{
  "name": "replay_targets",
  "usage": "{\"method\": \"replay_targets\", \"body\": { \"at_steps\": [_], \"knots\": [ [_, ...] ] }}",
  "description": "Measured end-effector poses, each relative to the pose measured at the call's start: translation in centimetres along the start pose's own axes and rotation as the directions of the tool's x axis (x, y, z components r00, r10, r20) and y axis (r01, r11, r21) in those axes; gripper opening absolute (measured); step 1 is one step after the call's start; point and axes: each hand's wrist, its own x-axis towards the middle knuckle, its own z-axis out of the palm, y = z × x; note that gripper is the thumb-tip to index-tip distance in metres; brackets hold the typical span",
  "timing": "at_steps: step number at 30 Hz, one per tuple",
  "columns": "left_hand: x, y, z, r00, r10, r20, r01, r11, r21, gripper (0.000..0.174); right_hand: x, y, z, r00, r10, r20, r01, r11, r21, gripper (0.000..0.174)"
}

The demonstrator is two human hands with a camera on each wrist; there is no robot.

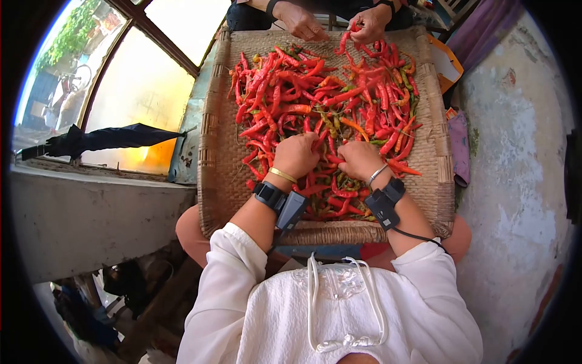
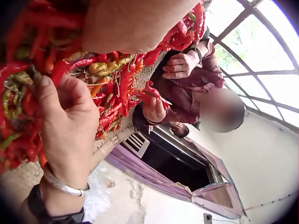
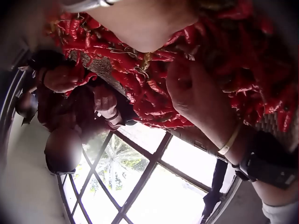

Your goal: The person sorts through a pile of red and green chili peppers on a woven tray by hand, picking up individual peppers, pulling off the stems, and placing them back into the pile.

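Note:
A woven tray (image 1: 208, 151) full of red chili peppers (image 1: 285, 85) lies in front of me, with some green and orange ones mixed in. Both my hands work low over the near half of the heap. My left hand (image 1: 297, 155), with a gold bracelet, has its fingers curled at a red chili pepper (image 1: 319, 143). Beside it, my right hand (image 1: 362, 161), with a silver bracelet, bends over the peppers. In the left wrist view, the right hand (image 2: 70, 121) pinches a red chili pepper (image 2: 60, 71) between thumb and fingers.
Across the tray, another person's hand (image 1: 371, 23) holds a red chili pepper (image 1: 343, 42); their other hand (image 1: 300, 23) hovers at the far rim. A folded dark umbrella (image 1: 121, 139) lies by the window at left. A bare wall (image 1: 515, 182) stands at right.

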Motion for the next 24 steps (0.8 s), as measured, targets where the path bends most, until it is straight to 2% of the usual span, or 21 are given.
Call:
{"method": "replay_targets", "body": {
  "at_steps": [2, 3, 4, 5, 6, 7, 8, 10, 11, 12, 14, 15, 16, 17, 18, 19, 20, 22, 23, 24],
  "knots": [
    [0.0, 0.1, -0.6, 0.999, -0.026, 0.034, 0.027, 0.999, -0.02, 0.028, 0.3, 0.5, -1.1, 0.98, 0.082, 0.182, -0.106, 0.987, 0.123, 0.016],
    [-0.1, 0.2, -0.9, 0.997, -0.043, 0.067, 0.045, 0.999, -0.021, 0.029, 0.1, 1.0, -1.5, 0.982, 0.06, 0.179, -0.097, 0.973, 0.207, 0.016],
    [-0.1, 0.1, -1.0, 0.993, -0.06, 0.099, 0.062, 0.998, -0.021, 0.03, -0.1, 1.4, -2.2, 0.981, 0.058, 0.183, -0.097, 0.973, 0.208, 0.016],
    [-0.2, 0.0, -0.7, 0.993, -0.063, 0.101, 0.065, 0.998, -0.023, 0.03, -0.4, 1.7, -3.1, 0.964, 0.054, 0.26, -0.131, 0.949, 0.288, 0.015],
    [-0.4, -0.2, -0.3, 1.0, 0.023, 0.012, -0.024, 0.995, 0.093, 0.031, -0.6, 2.0, -3.7, 0.941, 0.042, 0.336, -0.171, 0.916, 0.363, 0.015],
    [-0.5, -0.2, -0.1, 0.991, 0.12, -0.067, -0.103, 0.971, 0.216, 0.032, -1.0, 2.1, -3.9, 0.943, 0.042, 0.331, -0.211, 0.844, 0.493, 0.015],
    [-0.7, -0.1, 0.1, 0.991, 0.119, -0.067, -0.102, 0.971, 0.215, 0.032, -1.1, 2.2, -4.1, 0.942, 0.042, 0.333, -0.212, 0.844, 0.493, 0.015],
    [-1.1, 0.7, -0.3, 0.962, 0.269, -0.053, -0.258, 0.953, 0.159, 0.032, -1.2, 2.4, -4.5, 0.91, 0.013, 0.414, -0.27, 0.777, 0.569, 0.015],
    [-1.1, 0.8, -0.2, 0.948, 0.304, -0.093, -0.299, 0.952, 0.069, 0.029, -1.3, 2.5, -4.5, 0.908, 0.011, 0.418, -0.272, 0.776, 0.569, 0.015],
    [-1.1, 0.8, -0.4, 0.949, 0.301, -0.091, -0.296, 0.953, 0.067, 0.029, -1.4, 2.7, -4.6, 0.914, -0.023, 0.405, -0.232, 0.788, 0.57, 0.015],
    [-0.7, 0.8, -0.7, 0.951, 0.3, 0.076, -0.303, 0.952, 0.04, 0.022, -1.6, 3.0, -5.0, 0.919, -0.057, 0.389, -0.191, 0.8, 0.569, 0.015],
    [-0.5, 0.6, -0.7, 0.951, 0.3, 0.076, -0.303, 0.952, 0.04, 0.022, -1.7, 3.2, -5.4, 0.948, -0.033, 0.317, -0.125, 0.878, 0.463, 0.016],
    [-0.5, 0.3, -0.6, 0.968, 0.236, 0.088, -0.244, 0.965, 0.098, 0.018, -1.9, 3.4, -5.5, 0.97, -0.02, 0.242, -0.066, 0.937, 0.342, 0.017],
    [-0.4, 0.0, -0.5, 0.981, 0.171, 0.095, -0.184, 0.97, 0.157, 0.015, -2.1, 3.9, -5.5, 0.97, -0.02, 0.244, -0.067, 0.938, 0.341, 0.017],
    [-0.3, -0.3, -0.4, 0.981, 0.17, 0.094, -0.184, 0.97, 0.158, 0.015, -2.2, 4.2, -5.5, 0.984, 0.01, 0.179, -0.077, 0.925, 0.373, 0.016],
    [-0.1, -0.5, -0.2, 0.984, 0.164, 0.068, -0.171, 0.979, 0.114, 0.012, -2.2, 4.4, -5.6, 0.993, 0.043, 0.114, -0.086, 0.91, 0.405, 0.015],
    [-0.1, -0.6, -0.1, 0.987, 0.156, 0.044, -0.159, 0.985, 0.069, 0.012, -2.2, 4.5, -5.7, 0.992, 0.044, 0.115, -0.088, 0.91, 0.406, 0.015],
    [0.0, -0.4, 0.2, 0.979, 0.2, 0.029, -0.2, 0.98, 0.0, 0.011, -2.1, 3.9, -7.1, 0.961, 0.155, 0.229, -0.275, 0.621, 0.734, 0.012],
    [0.0, -0.1, 0.3, 0.971, 0.241, 0.01, -0.24, 0.969, -0.068, 0.012, -1.8, 4.6, -6.8, 0.969, 0.139, 0.202, -0.245, 0.52, 0.818, 0.019],
    [0.0, 0.1, 0.4, 0.97, 0.243, 0.011, -0.242, 0.968, -0.069, 0.012, -1.1, 4.5, -6.2, 0.969, 0.142, 0.202, -0.247, 0.519, 0.818, 0.019]
  ]
}}
